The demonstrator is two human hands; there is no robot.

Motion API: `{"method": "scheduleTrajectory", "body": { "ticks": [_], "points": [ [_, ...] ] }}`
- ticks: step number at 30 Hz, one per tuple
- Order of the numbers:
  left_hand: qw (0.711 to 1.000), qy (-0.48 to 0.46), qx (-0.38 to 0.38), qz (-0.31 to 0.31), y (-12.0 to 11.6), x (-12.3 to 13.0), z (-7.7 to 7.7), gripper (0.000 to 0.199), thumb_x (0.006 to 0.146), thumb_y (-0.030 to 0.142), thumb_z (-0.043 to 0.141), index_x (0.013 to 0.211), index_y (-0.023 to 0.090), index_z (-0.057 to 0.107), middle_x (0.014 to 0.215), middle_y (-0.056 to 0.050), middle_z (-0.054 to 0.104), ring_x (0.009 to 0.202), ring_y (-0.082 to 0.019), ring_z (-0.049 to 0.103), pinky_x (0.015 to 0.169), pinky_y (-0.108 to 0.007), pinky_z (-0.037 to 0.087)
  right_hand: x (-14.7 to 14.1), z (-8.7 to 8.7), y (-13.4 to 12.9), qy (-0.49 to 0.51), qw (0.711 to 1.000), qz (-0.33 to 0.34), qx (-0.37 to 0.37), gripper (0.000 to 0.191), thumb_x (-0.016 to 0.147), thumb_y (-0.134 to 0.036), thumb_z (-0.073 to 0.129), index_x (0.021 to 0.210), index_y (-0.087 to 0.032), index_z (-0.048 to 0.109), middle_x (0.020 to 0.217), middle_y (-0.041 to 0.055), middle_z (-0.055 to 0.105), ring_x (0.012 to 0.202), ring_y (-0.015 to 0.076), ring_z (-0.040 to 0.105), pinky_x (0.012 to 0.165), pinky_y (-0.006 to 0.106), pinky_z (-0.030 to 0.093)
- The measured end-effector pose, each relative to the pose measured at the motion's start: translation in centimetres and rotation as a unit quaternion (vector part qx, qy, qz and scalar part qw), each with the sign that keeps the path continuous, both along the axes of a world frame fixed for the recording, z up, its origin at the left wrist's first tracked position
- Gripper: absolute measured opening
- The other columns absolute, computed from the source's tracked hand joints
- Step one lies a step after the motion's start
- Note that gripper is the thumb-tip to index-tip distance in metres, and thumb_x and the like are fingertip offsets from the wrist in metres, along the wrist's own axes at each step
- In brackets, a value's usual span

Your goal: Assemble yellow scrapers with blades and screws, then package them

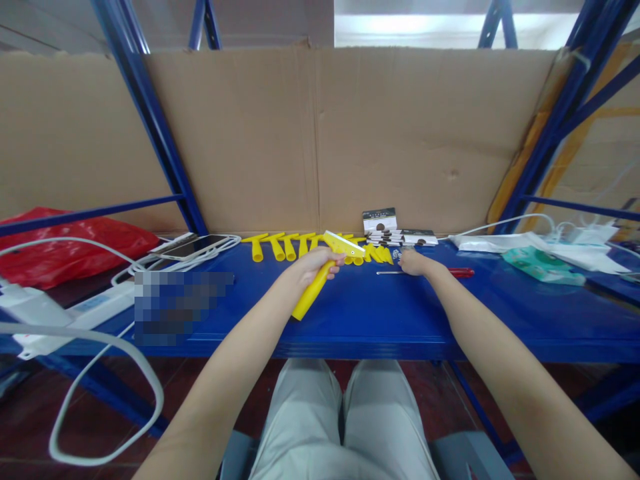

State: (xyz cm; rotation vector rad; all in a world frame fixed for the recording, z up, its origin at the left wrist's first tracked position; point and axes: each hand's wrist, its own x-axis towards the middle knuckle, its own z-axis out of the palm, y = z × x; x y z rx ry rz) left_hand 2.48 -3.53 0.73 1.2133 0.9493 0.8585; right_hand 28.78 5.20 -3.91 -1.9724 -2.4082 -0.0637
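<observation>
My left hand [323, 260] is closed around a yellow scraper [311, 295], whose wide head with a pale blade strip points up and to the right. My right hand [412, 262] reaches down to a small pile of screws [397, 255], fingers drawn together; what they pinch, if anything, is too small to make out. Beneath that hand lies a screwdriver with a red handle [463, 272], its middle hidden. Several yellow scraper handles [279, 248] stand in a row behind my left hand. Small yellow pieces [379, 254] lie between my hands.
Small black-and-white boxes [379, 220] sit against the cardboard wall [320, 133]. A phone [194, 247], white cables and a red plastic bag [75, 243] are at the left. A green packet [543, 265] lies right on the blue table [350, 320]. Blue posts frame both sides.
</observation>
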Motion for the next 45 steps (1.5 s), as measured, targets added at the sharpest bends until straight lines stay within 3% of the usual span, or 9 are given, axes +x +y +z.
{"method": "scheduleTrajectory", "body": {
  "ticks": [12, 23, 31, 36, 40, 45],
  "points": [
    [1.000, -0.002, -0.005, 0.001, 0.0, 0.1, 0.0, 0.019, 0.083, 0.004, 0.049, 0.068, 0.014, 0.045, 0.050, 0.005, 0.044, 0.034, -0.002, 0.034, 0.033, -0.017, 0.023, -0.5, 0.2, -0.1, -0.024, 0.999, -0.019, -0.009, 0.033, 0.079, -0.019, 0.048, 0.101, -0.005, 0.068, 0.100, 0.0215, 0.068, 0.097, 0.0231, 0.063, 0.083, 0.028, 0.045],
    [1.000, -0.004, 0.001, 0.000, 0.0, 0.0, -0.1, 0.017, 0.082, 0.004, 0.050, 0.069, 0.015, 0.045, 0.051, 0.005, 0.043, 0.034, -0.003, 0.036, 0.033, -0.016, 0.022, -0.8, 1.7, -2.3, -0.006, 1.000, 0.014, -0.024, 0.025, 0.078, -0.014, 0.047, 0.081, -0.010, 0.072, 0.080, 0.0138, 0.071, 0.074, 0.0202, 0.065, 0.071, 0.024, 0.046],
    [1.000, -0.004, 0.002, 0.003, 0.1, -0.1, 0.0, 0.017, 0.081, 0.004, 0.050, 0.068, 0.014, 0.045, 0.050, 0.005, 0.044, 0.033, -0.003, 0.035, 0.032, -0.015, 0.023, -1.2, 2.0, -2.6, 0.006, 1.000, 0.017, -0.013, 0.025, 0.079, -0.011, 0.044, 0.076, -0.011, 0.069, 0.073, 0.0117, 0.069, 0.073, 0.0187, 0.063, 0.066, 0.022, 0.044],
    [1.000, -0.004, -0.001, 0.002, 0.1, -0.1, -0.1, 0.017, 0.080, 0.005, 0.053, 0.069, 0.014, 0.045, 0.050, 0.005, 0.045, 0.033, -0.003, 0.035, 0.032, -0.016, 0.024, -1.5, 3.0, -3.3, 0.131, 0.990, 0.051, 0.025, 0.022, 0.082, -0.017, 0.040, 0.078, -0.012, 0.061, 0.077, 0.0082, 0.066, 0.072, 0.0165, 0.058, 0.063, 0.023, 0.041],
    [1.000, -0.002, -0.004, 0.006, 0.1, 0.1, -0.3, 0.014, 0.080, 0.004, 0.052, 0.073, 0.014, 0.047, 0.050, 0.005, 0.045, 0.033, -0.003, 0.034, 0.032, -0.015, 0.024, -2.8, 3.0, -3.8, 0.263, 0.958, 0.109, 0.029, 0.019, 0.084, -0.028, 0.040, 0.080, -0.016, 0.055, 0.076, 0.0039, 0.061, 0.070, 0.0143, 0.054, 0.064, 0.023, 0.042],
    [1.000, 0.020, -0.017, 0.005, 0.1, 0.4, -0.6, 0.016, 0.081, 0.004, 0.050, 0.070, 0.014, 0.046, 0.050, 0.005, 0.045, 0.032, -0.003, 0.033, 0.032, -0.016, 0.023, -4.7, 2.6, -4.4, 0.351, 0.920, 0.174, -0.006, 0.016, 0.082, -0.030, 0.042, 0.080, -0.017, 0.052, 0.078, 0.0028, 0.058, 0.072, 0.0139, 0.052, 0.068, 0.025, 0.043]
  ]
}}
